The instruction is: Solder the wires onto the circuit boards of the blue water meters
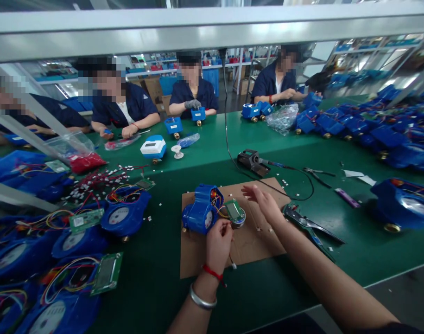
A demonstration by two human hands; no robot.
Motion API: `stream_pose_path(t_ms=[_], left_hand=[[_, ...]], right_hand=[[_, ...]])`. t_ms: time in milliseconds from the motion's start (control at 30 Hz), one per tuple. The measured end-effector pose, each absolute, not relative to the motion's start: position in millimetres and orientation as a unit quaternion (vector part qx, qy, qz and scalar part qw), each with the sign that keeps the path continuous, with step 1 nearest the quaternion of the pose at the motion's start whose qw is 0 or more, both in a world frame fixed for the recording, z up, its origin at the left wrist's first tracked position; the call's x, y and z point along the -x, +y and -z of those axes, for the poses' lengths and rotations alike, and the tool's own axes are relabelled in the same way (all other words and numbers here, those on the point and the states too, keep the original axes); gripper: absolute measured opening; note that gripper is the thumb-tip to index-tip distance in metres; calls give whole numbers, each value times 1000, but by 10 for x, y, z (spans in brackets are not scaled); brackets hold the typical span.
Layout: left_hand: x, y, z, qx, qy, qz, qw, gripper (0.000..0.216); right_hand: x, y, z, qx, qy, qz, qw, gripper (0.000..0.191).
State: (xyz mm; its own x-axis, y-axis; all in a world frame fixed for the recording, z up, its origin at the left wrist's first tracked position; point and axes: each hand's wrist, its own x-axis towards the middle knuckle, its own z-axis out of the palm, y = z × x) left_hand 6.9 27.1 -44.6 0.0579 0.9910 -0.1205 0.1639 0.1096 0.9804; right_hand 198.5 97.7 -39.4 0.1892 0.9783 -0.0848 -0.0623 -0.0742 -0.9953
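Observation:
A blue water meter housing (201, 209) lies on a brown cardboard sheet (246, 241), with coloured wires running to a small green circuit board (234, 211) beside it. My left hand (218, 243) is closed in a pinch on a thin wire just below the meter and the board. My right hand (263, 202) hovers to the right of the board with its fingers spread and nothing in it.
Pliers (311, 227) lie right of the cardboard, a soldering iron (255, 162) and its cable behind it. Several blue meters with wired boards (79, 241) crowd the left; more blue housings (389, 134) pile at the right. Several other people work across the green table (156, 278).

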Motion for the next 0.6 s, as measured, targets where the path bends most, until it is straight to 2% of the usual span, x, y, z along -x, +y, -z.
stream_pose_path(t_ms=[167,333,600], left_hand=[[-68,269,497,-548,547,-423,471,14],[-61,276,542,-563,546,-431,447,12],[-48,250,473,-611,561,-402,387,12]], right_hand=[[-2527,1698,397,575,-245,-490,607,23],[-2770,2244,271,570,-153,-505,630,29],[-2784,2010,237,504,-119,-452,727,21]])
